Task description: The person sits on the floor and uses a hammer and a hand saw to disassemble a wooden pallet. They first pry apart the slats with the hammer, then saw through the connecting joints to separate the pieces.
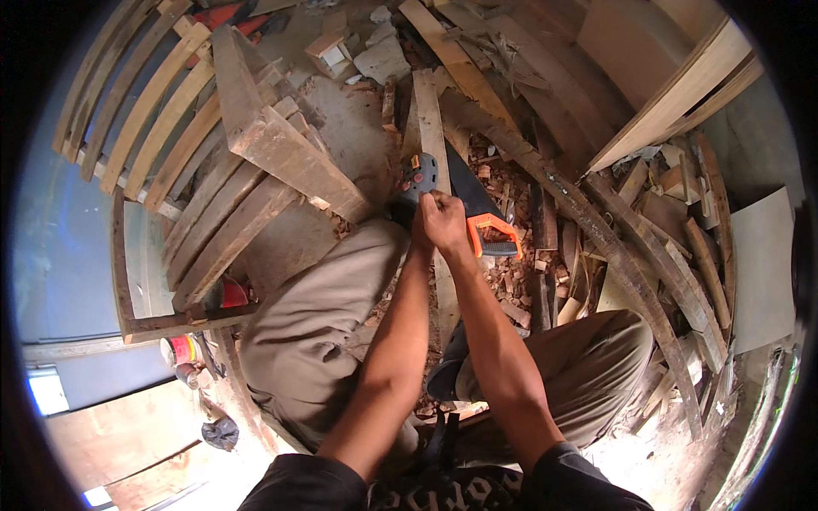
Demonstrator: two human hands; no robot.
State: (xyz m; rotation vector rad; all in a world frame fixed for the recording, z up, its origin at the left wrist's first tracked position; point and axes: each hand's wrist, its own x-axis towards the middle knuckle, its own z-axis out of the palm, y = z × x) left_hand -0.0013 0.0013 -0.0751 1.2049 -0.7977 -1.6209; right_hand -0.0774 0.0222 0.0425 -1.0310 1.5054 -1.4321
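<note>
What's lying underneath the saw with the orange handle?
Reddish-brown chips show on the ground beside the saw, but whatever lies directly under it is covered, so I can't tell.

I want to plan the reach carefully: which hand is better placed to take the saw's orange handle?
Probably the right hand. The orange handle lies just to its right, while the left hand is on its other side, farther from that handle.
</note>
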